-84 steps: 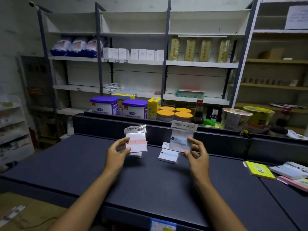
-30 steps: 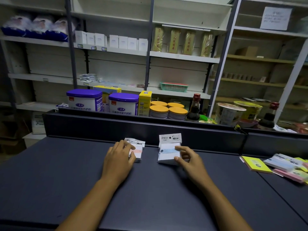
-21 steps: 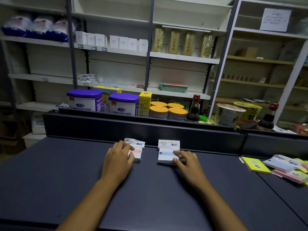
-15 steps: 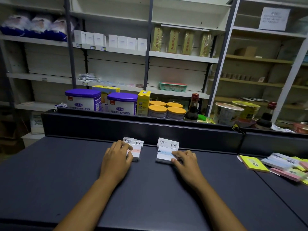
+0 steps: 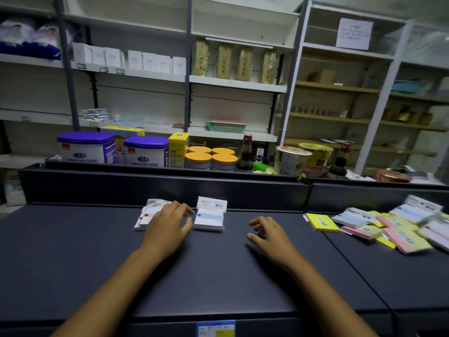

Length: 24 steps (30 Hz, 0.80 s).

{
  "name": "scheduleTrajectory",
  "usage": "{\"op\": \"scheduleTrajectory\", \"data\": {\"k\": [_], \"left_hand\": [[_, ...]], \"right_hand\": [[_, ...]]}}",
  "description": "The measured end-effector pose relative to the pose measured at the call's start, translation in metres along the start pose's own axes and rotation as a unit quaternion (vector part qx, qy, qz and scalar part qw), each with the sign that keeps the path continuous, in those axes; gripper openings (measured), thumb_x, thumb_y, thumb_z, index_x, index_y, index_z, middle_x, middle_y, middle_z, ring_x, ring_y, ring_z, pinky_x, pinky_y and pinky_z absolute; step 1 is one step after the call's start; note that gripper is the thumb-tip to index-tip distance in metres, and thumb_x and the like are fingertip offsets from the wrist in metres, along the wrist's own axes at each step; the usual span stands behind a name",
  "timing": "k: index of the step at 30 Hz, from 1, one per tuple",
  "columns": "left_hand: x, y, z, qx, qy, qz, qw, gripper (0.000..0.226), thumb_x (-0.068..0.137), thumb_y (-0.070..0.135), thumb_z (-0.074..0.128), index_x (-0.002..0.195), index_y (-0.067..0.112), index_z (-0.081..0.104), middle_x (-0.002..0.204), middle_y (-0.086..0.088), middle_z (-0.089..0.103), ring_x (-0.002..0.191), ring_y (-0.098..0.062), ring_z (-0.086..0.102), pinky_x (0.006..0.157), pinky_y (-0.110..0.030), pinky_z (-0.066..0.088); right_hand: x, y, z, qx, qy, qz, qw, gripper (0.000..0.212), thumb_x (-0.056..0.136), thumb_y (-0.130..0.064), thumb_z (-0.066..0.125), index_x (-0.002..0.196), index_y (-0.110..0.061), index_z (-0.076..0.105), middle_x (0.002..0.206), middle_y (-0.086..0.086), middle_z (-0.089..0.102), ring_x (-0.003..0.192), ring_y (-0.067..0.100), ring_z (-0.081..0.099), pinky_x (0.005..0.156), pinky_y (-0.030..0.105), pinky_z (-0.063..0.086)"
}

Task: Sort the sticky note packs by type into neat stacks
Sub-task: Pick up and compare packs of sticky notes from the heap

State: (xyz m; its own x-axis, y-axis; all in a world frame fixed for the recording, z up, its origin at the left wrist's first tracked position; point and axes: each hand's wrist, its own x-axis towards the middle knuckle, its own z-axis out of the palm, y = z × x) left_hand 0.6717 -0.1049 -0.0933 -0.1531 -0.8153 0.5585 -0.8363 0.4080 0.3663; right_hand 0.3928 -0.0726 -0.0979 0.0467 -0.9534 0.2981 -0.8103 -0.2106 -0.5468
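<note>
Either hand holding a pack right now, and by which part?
Neither grips anything. The left hand rests flat over the pink pack on the counter; the right hand hovers empty, apart from the blue pack.

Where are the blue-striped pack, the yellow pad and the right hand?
blue-striped pack (image 5: pixel 209 217): head view, on its blue band.
yellow pad (image 5: pixel 322 222): head view, on its top face.
right hand (image 5: pixel 269 233): head view, on its back.

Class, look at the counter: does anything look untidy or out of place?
Yes. The sticky note packs at the right lie in a loose, overlapping heap at mixed angles, unlike the two neat stacks near the left hand.
</note>
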Motion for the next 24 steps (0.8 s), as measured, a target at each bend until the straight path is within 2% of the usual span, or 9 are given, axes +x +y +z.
{"op": "scheduleTrajectory", "data": {"k": [5, 11, 15, 24], "left_hand": [[0.012, 0.084, 0.02, -0.015, -0.059, 0.039, 0.997, 0.017, 0.092, 0.034, 0.054, 0.107, 0.03, 0.061, 0.107, 0.014, 0.058, 0.105, -0.008, 0.054, 0.078, -0.028, 0.045], [0.009, 0.19, 0.05, -0.028, -0.1, 0.085, 0.991, 0.019, 0.094, 0.037, 0.052, 0.11, 0.028, 0.059, 0.111, 0.009, 0.057, 0.105, -0.012, 0.056, 0.078, -0.031, 0.048], [-0.002, 0.257, 0.07, -0.032, -0.114, 0.101, 0.988, 0.02, 0.095, 0.04, 0.051, 0.112, 0.031, 0.057, 0.113, 0.01, 0.055, 0.104, -0.012, 0.056, 0.074, -0.03, 0.045], [-0.022, 0.368, 0.104, -0.052, -0.124, 0.106, 0.985, 0.016, 0.093, 0.04, 0.052, 0.107, 0.035, 0.058, 0.11, 0.012, 0.058, 0.099, -0.014, 0.059, 0.081, -0.034, 0.052]], "right_hand": [[-0.032, 0.042, -0.074, -0.106, -0.005, 0.015, 0.994, 0.032, 0.094, -0.036, 0.061, 0.122, -0.023, 0.053, 0.116, -0.004, 0.051, 0.107, 0.01, 0.05, 0.096, 0.029, 0.045], [-0.091, 0.104, -0.161, -0.185, -0.001, 0.061, 0.981, 0.038, 0.092, -0.041, 0.061, 0.125, -0.025, 0.049, 0.126, -0.003, 0.05, 0.119, 0.015, 0.05, 0.096, 0.032, 0.045], [-0.13, 0.148, -0.212, -0.211, 0.006, 0.087, 0.974, 0.04, 0.093, -0.044, 0.06, 0.125, -0.024, 0.048, 0.129, 0.0, 0.049, 0.121, 0.018, 0.047, 0.098, 0.034, 0.044], [-0.187, 0.216, -0.287, -0.205, 0.024, 0.115, 0.972, 0.042, 0.092, -0.045, 0.06, 0.126, -0.024, 0.048, 0.131, 0.0, 0.049, 0.123, 0.019, 0.046, 0.099, 0.035, 0.045]]}}
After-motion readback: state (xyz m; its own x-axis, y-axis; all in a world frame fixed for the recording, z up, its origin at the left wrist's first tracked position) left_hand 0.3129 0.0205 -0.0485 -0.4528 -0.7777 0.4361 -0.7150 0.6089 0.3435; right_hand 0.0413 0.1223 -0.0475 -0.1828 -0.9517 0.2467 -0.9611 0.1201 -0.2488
